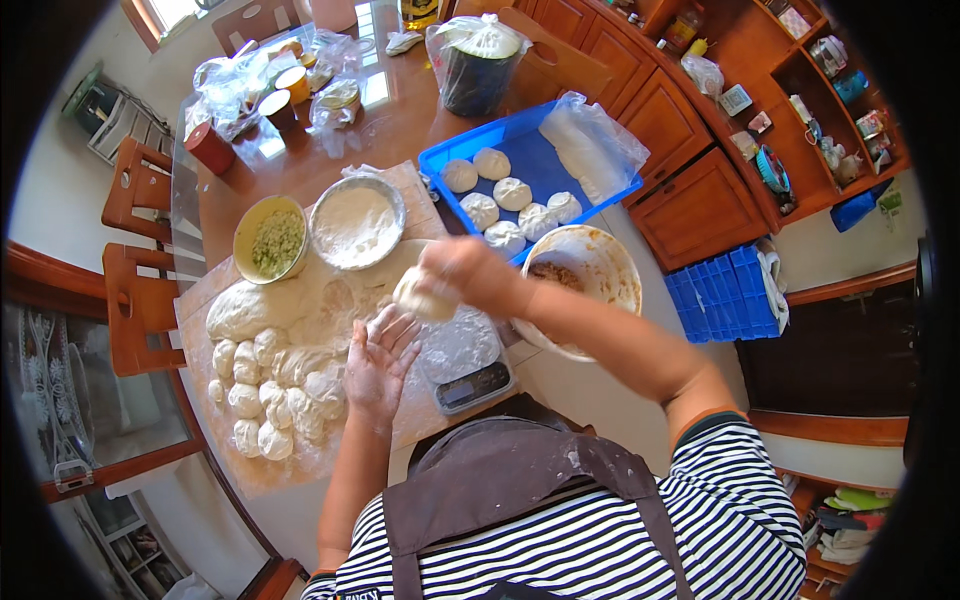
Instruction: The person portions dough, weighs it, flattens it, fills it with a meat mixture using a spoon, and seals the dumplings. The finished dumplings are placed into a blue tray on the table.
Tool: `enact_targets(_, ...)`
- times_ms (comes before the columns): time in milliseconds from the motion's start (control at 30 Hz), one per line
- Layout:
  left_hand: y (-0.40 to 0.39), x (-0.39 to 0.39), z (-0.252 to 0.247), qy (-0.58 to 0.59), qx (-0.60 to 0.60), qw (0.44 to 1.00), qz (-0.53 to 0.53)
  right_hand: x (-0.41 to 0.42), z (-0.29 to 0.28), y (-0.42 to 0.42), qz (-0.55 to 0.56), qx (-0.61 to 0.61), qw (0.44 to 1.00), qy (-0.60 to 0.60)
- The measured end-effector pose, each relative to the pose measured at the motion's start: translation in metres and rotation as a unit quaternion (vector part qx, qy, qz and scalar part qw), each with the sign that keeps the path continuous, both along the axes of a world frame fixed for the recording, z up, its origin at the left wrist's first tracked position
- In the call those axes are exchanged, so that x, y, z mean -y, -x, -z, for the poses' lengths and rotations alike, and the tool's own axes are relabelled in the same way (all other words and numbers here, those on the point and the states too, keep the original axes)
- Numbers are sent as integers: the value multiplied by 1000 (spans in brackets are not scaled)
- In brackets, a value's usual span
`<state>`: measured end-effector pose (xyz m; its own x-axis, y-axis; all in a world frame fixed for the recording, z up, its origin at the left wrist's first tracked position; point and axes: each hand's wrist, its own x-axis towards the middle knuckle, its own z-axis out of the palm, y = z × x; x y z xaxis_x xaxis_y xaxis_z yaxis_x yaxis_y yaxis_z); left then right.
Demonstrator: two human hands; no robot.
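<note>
My right hand, blurred by motion, grips a bun of pale dough above the floured board. Just below and to its left, my left hand is held palm up, fingers spread, with flour on the skin. A digital kitchen scale with a floury top lies under and beside the bun. Left of my left hand are several dough pieces and a large dough lump. Behind them stand a bowl of chopped green filling and a metal bowl of flour.
A blue plastic tray holds several pleated buns and a plastic-covered pale slab. A white tub with brown filling is under my right forearm. Farther back stand a dark bagged pot, cups and plastic bags. Wooden chairs line the left.
</note>
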<state>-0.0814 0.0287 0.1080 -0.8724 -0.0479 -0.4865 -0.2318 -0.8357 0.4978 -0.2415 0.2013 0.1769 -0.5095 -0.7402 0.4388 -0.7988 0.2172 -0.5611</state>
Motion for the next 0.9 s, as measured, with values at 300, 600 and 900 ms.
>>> enact_targets(300,-41,-23,97,454,185,870,-46,-165,34,205,186,97,974,-83)
enact_targets(600,-90,-32,93,559,243,783,-126,-175,167,278,261,-5,919,-296)
enact_targets(900,-132,27,49,674,283,650,-205,-149,103,248,207,-99,933,-277)
